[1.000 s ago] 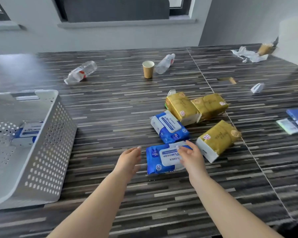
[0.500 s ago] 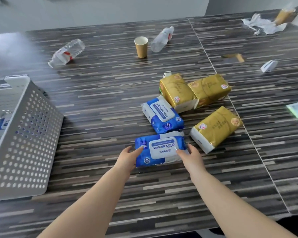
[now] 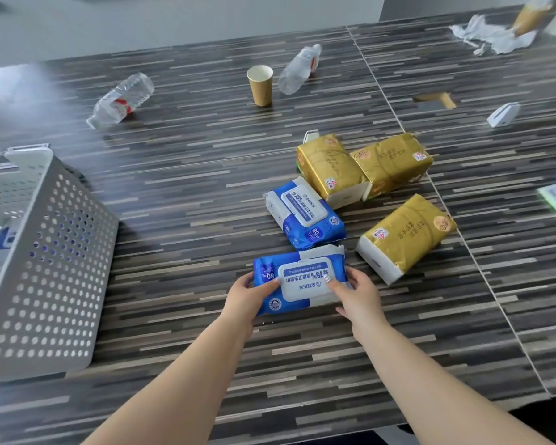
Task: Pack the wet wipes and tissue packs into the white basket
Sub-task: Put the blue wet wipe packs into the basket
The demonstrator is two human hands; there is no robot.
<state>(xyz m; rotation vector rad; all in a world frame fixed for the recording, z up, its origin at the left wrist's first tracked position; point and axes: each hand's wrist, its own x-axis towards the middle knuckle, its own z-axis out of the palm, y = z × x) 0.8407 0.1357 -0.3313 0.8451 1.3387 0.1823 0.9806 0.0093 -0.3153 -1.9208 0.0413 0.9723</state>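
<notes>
Both hands grip one blue wet wipes pack (image 3: pixel 299 279) on the striped table (image 3: pixel 190 194): left hand (image 3: pixel 247 298) clamps its left end, right hand (image 3: pixel 358 295) its right end, thumbs on the white flip lid. Readable print: "75%", "80". Second wipes pack (image 3: pixel 304 216), also "80", lies just behind. Three gold tissue packs (image 3: pixel 405 236) sit right, text illegible. White basket (image 3: pixel 45 268) far left.

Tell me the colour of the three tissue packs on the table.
Gold, with white ends; head view shows the nearest tissue pack best.
</notes>
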